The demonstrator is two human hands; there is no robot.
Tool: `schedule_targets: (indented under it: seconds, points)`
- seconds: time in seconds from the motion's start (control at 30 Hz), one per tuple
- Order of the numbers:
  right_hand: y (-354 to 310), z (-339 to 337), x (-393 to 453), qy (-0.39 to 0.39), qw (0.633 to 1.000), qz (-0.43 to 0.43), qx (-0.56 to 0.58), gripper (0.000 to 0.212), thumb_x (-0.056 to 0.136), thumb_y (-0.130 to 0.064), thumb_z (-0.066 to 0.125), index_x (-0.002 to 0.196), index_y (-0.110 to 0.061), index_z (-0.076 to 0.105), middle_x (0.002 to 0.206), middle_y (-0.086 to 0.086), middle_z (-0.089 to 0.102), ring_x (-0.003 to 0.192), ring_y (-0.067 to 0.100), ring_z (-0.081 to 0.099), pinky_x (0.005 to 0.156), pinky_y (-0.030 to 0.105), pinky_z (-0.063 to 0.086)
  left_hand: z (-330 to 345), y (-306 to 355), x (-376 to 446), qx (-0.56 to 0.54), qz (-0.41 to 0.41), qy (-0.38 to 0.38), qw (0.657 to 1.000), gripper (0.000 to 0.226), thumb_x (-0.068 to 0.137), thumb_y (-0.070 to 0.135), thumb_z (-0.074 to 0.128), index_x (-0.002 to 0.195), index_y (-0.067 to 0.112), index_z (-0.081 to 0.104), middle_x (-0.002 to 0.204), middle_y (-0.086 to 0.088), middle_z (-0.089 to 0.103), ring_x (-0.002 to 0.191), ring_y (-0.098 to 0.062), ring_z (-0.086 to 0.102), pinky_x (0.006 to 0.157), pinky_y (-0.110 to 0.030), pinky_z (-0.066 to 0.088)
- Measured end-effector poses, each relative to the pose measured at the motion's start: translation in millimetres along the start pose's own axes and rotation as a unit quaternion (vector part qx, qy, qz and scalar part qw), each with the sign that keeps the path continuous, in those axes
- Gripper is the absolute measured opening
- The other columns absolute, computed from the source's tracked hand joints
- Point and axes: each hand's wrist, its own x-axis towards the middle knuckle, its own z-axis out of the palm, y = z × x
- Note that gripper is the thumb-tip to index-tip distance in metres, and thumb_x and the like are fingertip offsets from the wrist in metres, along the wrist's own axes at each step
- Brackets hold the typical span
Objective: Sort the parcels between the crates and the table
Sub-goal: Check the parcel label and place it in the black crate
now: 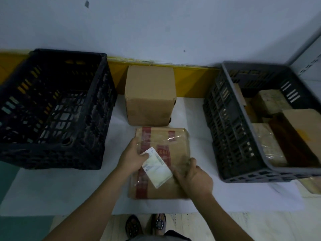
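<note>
Parcels sit in three places: a flat taped parcel (161,162) lies at the near middle of the counter (60,188), a plain brown box (150,94) stands just behind it against the yellow strip (191,80) at the wall, and several more parcels (278,129) fill the grey crate (243,127) on the right. The black crate (52,108) on the left shows only its own slotted floor. Bare white counter runs in two lanes between the flat parcel and each crate, and a wider band lies along the near edge, beyond which pale floor and two dark shoes (145,225) show. The wall (156,23) behind is plain bluish white. On the flat parcel's top lies a white label (157,168), tilted. The left hand (133,157) is the grip on that label, thumb pinching its upper left corner. The right hand (194,178) rests on the parcel's right side, fingers curled down onto the clear wrap, beside the label's right edge.
</note>
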Motion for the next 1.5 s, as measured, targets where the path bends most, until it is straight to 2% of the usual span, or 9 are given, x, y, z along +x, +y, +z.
schedule_targets:
  seconds: [0.27,0.4,0.5,0.67,0.9,1.03,1.1,1.3,1.5]
  points:
    - [9,0,6,-0.093,0.983,0.077,0.141,0.05,0.105,-0.067,0.045,0.093,-0.021,0.06,0.076,-0.003,0.075,0.055,0.014,0.07,0.064,0.037,0.064,-8,14,20,0.068,0.121,-0.094,0.986,0.063,0.093,0.028,0.07,0.148,0.046,0.043,0.145,0.013,0.052,0.131,-0.017,0.058,0.101,-0.048,0.058]
    - [8,-3,22,0.054,0.998,0.011,0.027,0.068,0.093,-0.078,0.055,0.13,-0.021,0.057,0.118,0.007,0.062,0.107,0.029,0.061,0.079,0.038,0.054,-4,-1,8,0.245,-0.004,-0.046,0.968,0.11,0.081,0.055,0.077,0.161,0.04,0.004,0.164,-0.011,0.023,0.149,-0.043,0.034,0.111,-0.06,0.047]
    - [1,-13,43,0.081,0.993,-0.086,0.02,0.095,0.085,-0.083,0.059,0.159,-0.028,0.035,0.165,0.015,0.034,0.151,0.041,0.035,0.117,0.057,0.042,-11,-19,-8,0.273,-0.13,-0.1,0.948,0.147,0.053,0.104,0.063,0.167,0.036,0.0,0.174,-0.013,0.012,0.154,-0.043,0.028,0.115,-0.054,0.041]
    - [-5,-21,81,-0.031,0.989,-0.144,-0.014,0.105,0.082,-0.101,0.035,0.167,-0.045,0.011,0.18,0.005,-0.006,0.165,0.039,-0.005,0.13,0.061,0.013,-26,-29,-19,0.145,-0.156,-0.152,0.965,0.075,0.075,0.079,0.075,0.127,0.028,0.056,0.129,0.012,0.065,0.113,-0.016,0.065,0.084,-0.042,0.062]
    - [4,-19,93,-0.014,0.998,-0.068,-0.008,0.087,0.08,-0.1,0.031,0.139,-0.039,0.049,0.123,0.005,0.051,0.113,0.03,0.055,0.098,0.052,0.055,-32,-41,-3,0.108,-0.054,0.072,0.99,0.052,0.071,0.068,0.075,0.096,0.025,0.06,0.093,-0.001,0.07,0.084,-0.026,0.072,0.07,-0.036,0.059]
    - [12,0,85,-0.013,0.999,-0.03,0.019,0.075,0.076,-0.101,0.041,0.11,-0.034,0.044,0.099,-0.004,0.049,0.086,0.019,0.058,0.076,0.043,0.062,-35,-32,-7,0.053,-0.095,0.139,0.984,0.097,0.077,0.059,0.087,0.151,0.016,0.043,0.144,-0.019,0.054,0.124,-0.043,0.062,0.092,-0.048,0.058]
    - [9,6,82,-0.004,1.0,-0.024,0.01,0.071,0.082,-0.098,0.042,0.11,-0.032,0.041,0.095,-0.005,0.051,0.08,0.016,0.058,0.069,0.04,0.062,-29,-30,-18,0.06,-0.123,0.151,0.979,0.092,0.084,0.054,0.084,0.15,0.012,0.036,0.138,-0.023,0.057,0.119,-0.047,0.063,0.087,-0.048,0.056]
    - [6,12,77,-0.039,0.99,-0.129,0.031,0.076,0.099,-0.085,0.024,0.162,-0.045,0.008,0.138,0.007,0.046,0.107,0.024,0.061,0.082,0.041,0.06,-21,-28,-31,0.059,-0.097,0.097,0.989,0.073,0.092,0.032,0.08,0.151,0.021,0.04,0.143,-0.008,0.059,0.123,-0.034,0.063,0.094,-0.043,0.055]
    - [2,-4,63,-0.096,0.977,-0.171,0.088,0.093,0.095,-0.09,0.034,0.169,-0.045,0.001,0.165,0.005,0.03,0.128,0.027,0.061,0.102,0.035,0.055,-24,-24,-40,0.04,-0.05,0.022,0.998,0.089,0.076,0.046,0.091,0.151,0.04,0.043,0.147,0.011,0.051,0.136,-0.018,0.054,0.104,-0.042,0.056]
